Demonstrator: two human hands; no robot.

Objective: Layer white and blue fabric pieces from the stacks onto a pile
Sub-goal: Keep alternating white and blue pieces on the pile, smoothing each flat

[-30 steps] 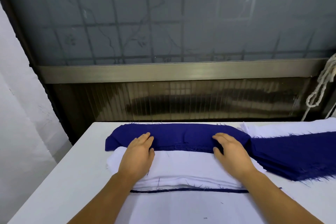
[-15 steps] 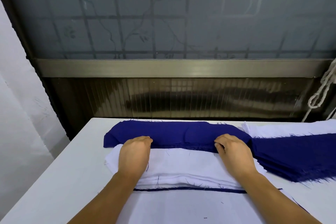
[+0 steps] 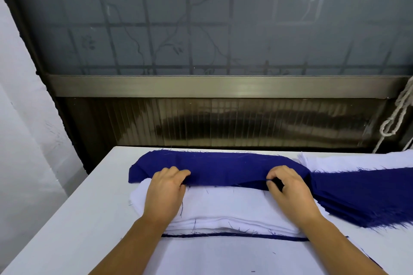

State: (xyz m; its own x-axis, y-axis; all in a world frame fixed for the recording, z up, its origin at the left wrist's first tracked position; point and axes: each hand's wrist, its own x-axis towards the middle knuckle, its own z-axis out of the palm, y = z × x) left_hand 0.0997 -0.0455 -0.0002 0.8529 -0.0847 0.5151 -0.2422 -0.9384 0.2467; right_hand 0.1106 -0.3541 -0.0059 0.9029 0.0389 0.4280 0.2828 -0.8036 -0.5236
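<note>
A dark blue fabric piece (image 3: 223,168) lies across the far half of the pile, on top of white fabric (image 3: 225,205). My left hand (image 3: 166,194) pinches its near edge at the left, fingers curled. At the right end my right hand (image 3: 288,190) pinches the same edge and lifts it slightly. The pile shows white layers with a thin blue layer (image 3: 234,236) near its bottom edge. To the right lie a stack of blue pieces (image 3: 362,196) and, behind it, a stack of white pieces (image 3: 357,162).
The fabrics lie on a white table (image 3: 73,225) whose far edge meets a dark ribbed panel and a frosted window. A white rope (image 3: 395,118) hangs at the right. A pale wall stands at the left.
Both hands went from lying flat on the blue piece to curling their fingers and pinching its near edge. The right end of that edge has lifted slightly.
</note>
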